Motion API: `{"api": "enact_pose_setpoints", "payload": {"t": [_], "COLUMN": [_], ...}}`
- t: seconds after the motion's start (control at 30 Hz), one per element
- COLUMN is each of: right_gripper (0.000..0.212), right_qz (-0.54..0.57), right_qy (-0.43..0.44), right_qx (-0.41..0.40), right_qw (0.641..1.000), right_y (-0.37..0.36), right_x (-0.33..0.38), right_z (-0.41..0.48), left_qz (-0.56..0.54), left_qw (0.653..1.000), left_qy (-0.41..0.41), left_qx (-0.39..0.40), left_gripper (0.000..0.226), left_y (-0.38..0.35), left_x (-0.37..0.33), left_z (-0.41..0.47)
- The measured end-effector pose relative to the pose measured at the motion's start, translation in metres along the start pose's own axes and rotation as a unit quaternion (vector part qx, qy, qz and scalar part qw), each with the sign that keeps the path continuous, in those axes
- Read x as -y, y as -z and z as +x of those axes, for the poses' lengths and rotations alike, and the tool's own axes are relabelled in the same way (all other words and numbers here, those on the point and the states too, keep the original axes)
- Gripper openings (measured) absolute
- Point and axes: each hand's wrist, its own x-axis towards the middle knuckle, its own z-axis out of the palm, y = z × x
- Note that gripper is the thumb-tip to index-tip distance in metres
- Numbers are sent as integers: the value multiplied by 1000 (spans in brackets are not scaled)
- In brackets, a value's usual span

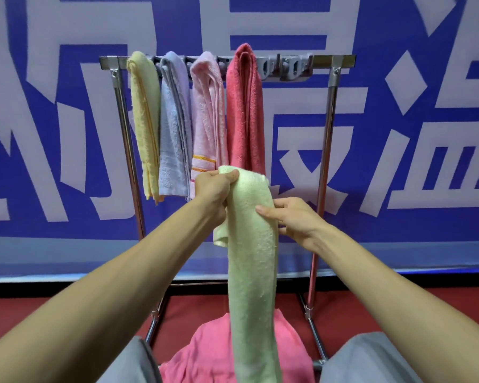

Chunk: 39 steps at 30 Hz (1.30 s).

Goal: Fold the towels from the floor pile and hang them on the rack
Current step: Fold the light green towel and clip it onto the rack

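Lower ends of pale green towel (249,272) and pink floor towel (205,355), beyond the bottom edge.

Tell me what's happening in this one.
A person faces a metal rack, holding up a pale green towel folded into a long strip. The left hand grips its top end, and the right hand pinches its edge a little lower. Already on the rack hang a yellow towel, a lavender towel, a light pink towel and a red towel. A bright pink towel lies on the floor.
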Motion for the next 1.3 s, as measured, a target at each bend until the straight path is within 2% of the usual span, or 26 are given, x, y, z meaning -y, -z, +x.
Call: {"api": "enact_pose_setpoints", "payload": {"t": [0.17, 0.3, 0.37, 0.47, 0.63, 0.77, 0.87, 0.93, 1.1, 1.2, 1.3], "right_gripper": [24, 16, 13, 14, 11, 41, 31, 26, 31, 44, 49], "right_qz": [-15, -70, -89, -102, -28, 30, 65, 91, 201, 251, 234], "right_qy": [62, 82, 68, 64, 39, 20, 9, 5, 1, -27, -52], "right_qx": [-93, -147, -141, -125, -117, -156, -170, -173, -143, -85, -45], "right_qw": [994, 983, 984, 985, 992, 987, 983, 981, 969, 964, 970], "right_y": [-17, -29, -35, -42, -38, -27, -18, -13, -5, -12, -17], "right_x": [12, 24, 29, 34, 49, 53, 54, 52, 36, 22, 10], "right_z": [10, 23, 30, 39, 34, 30, 27, 26, 22, 16, 13], "left_qz": [-12, -50, -26, 10, 30, 93, 108, 113, 78, 81, 90], "left_qw": [999, 995, 994, 994, 986, 980, 977, 981, 985, 986, 988], "left_qy": [16, 83, 102, 89, 65, 43, 22, -9, -85, -89, -75], "left_qx": [-44, 9, 35, 69, 148, 172, 180, 155, 130, 111, 99], "left_gripper": [4, 4, 12, 15, 40, 26, 25, 18, 21, 17, 12], "left_y": [24, 48, 60, 71, 68, 54, 44, 39, 27, 20, 18], "left_x": [-2, 9, 19, 31, 45, 46, 44, 41, 26, 17, 12], "left_z": [9, 10, 10, 1, -8, -14, -17, -18, -16, -11, -8]}}
